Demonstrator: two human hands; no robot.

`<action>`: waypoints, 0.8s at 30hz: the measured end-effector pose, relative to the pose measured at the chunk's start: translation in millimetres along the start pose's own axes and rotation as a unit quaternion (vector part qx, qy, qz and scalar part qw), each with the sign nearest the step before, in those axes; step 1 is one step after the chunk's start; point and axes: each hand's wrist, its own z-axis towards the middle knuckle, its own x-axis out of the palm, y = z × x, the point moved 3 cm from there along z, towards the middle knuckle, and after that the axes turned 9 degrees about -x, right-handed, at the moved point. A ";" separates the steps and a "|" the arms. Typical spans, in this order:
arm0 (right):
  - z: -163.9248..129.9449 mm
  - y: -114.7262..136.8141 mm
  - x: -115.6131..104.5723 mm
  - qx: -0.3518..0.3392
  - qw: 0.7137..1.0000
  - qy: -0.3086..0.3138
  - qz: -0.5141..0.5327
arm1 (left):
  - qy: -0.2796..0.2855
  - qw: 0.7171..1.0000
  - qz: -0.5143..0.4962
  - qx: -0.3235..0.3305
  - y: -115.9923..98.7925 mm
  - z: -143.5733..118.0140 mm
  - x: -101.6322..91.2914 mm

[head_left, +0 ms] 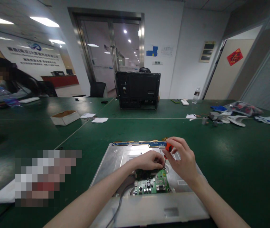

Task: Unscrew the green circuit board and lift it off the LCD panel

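Note:
A screwdriver [169, 147] with a red-orange handle is pinched between the fingers of my right hand [183, 160]. It stands nearly upright, its tip at the upper right corner of a green circuit board [152, 183]. My left hand [152, 160] is curled at that same corner, fingertips together beside the screwdriver's shaft; whatever they pinch is hidden. Under both hands lies a silver metal display panel [184, 207], which carries the board. A narrow blue circuit strip [137, 144] runs along the panel's far edge. From the board's left side a grey cable [120, 204] trails toward me.
On the green table [232, 158] stand a black monitor casing [138, 90], an open cardboard box [65, 118] and a water bottle [196, 95]. Paper slips [100, 120] lie near the box. Small parts and bags [244, 108] are at the right. Another person [13, 82] sits at left.

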 end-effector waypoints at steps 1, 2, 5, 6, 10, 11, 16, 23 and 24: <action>0.7 0.6 -0.6 0.001 1.000 0.001 -0.004 | -0.001 1.000 -0.001 0.001 -0.1 -0.1 -0.1; 1.1 0.9 -0.9 0.003 1.000 0.004 -0.007 | -0.002 1.000 -0.002 0.001 -0.1 -0.1 -0.2; 0.8 0.7 -0.9 0.006 1.000 0.008 -0.005 | -0.003 1.000 -0.003 0.001 0.0 -0.2 -0.5; 0.4 0.3 -0.7 0.005 1.000 0.006 0.000 | -0.002 1.000 -0.003 0.001 0.1 -0.2 -0.5; -2.8 -1.8 -0.4 0.004 1.000 -0.027 0.003 | 0.000 1.000 -0.007 0.001 0.4 0.0 -0.3; -3.8 -2.3 -0.2 0.008 0.999 -0.033 -0.003 | 0.000 1.000 -0.008 0.002 0.4 -0.1 -0.2; -7.1 -3.3 2.0 0.038 0.999 -0.020 -0.019 | -0.001 1.000 -0.014 0.004 1.0 -0.2 0.1; -2.0 -0.7 0.8 0.015 1.000 0.013 0.017 | -0.002 1.000 -0.014 0.005 1.2 -0.3 0.4; -1.6 -0.6 0.6 0.016 1.000 0.017 0.015 | -0.002 1.000 -0.015 0.005 0.9 -0.6 0.3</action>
